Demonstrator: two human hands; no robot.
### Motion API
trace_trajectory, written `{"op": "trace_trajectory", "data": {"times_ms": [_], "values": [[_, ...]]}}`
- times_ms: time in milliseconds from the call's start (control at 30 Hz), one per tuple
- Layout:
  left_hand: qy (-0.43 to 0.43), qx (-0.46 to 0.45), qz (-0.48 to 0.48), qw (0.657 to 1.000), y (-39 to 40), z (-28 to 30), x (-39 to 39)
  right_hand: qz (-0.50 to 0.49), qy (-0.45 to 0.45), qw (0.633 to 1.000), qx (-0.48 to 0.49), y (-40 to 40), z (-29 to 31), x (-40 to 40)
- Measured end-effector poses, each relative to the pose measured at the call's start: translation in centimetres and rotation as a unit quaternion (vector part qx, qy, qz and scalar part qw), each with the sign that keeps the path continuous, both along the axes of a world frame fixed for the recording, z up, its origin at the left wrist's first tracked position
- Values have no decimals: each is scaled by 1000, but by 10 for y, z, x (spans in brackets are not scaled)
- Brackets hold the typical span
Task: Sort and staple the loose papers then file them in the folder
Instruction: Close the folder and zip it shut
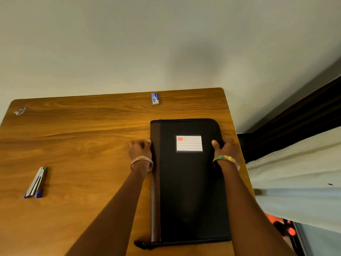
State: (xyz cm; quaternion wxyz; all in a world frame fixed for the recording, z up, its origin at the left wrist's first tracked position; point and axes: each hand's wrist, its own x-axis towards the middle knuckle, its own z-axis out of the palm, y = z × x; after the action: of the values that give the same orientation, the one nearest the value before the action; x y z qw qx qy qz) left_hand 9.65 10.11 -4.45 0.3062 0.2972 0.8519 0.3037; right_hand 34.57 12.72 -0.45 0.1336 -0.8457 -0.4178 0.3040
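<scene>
a plain pale wall [129, 43] rises behind a wooden counter [83, 141] with a strong grain, and off to the right a bed [295, 172] with a light sheet stands beside it. a black zipped folder [188, 191] lies closed and flat on the right part of the counter, its brown spine strip along the left edge and a white lined label [189, 143] with a small red mark on its cover. the left hand [140, 147] sits at the folder's left edge by the spine, fingers curled against it, though whether this grip truly clasps the edge or only touches it cannot be told. the right hand [224, 147] holds the folder's right edge, thumb laid on the cover and fingers wrapped down over the side. thin metal bangles circle the left wrist and a green and yellow band the right. a stapler [36, 182] with blue ends lies well apart on the left of the counter. a small blue and white box [155, 98] lies near the far edge, beyond the folder. a small pale object sits in the far left corner, too blurred to name.
</scene>
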Motion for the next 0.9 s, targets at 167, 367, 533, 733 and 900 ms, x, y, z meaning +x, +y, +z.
{"op": "trace_trajectory", "data": {"times_ms": [167, 367, 533, 733, 900], "values": [[-54, 98, 48, 993, -90, 10, 40, -13, -58, 996, -62, -62, -4, -4], [43, 2, -46, 998, -143, 14, 53, -21, -101, 990, -100, -129, -1, 2], [76, -124, -90, 985, -172, 25, 60, -44, -95, 989, -103, -163, 1, 10], [-172, -148, 17, 974, -167, 38, 60, -86, 70, 993, -40, -153, 17, 26], [-140, -87, 48, 985, -169, 42, 85, -112, 73, 990, -38, -149, 27, 41]]}}
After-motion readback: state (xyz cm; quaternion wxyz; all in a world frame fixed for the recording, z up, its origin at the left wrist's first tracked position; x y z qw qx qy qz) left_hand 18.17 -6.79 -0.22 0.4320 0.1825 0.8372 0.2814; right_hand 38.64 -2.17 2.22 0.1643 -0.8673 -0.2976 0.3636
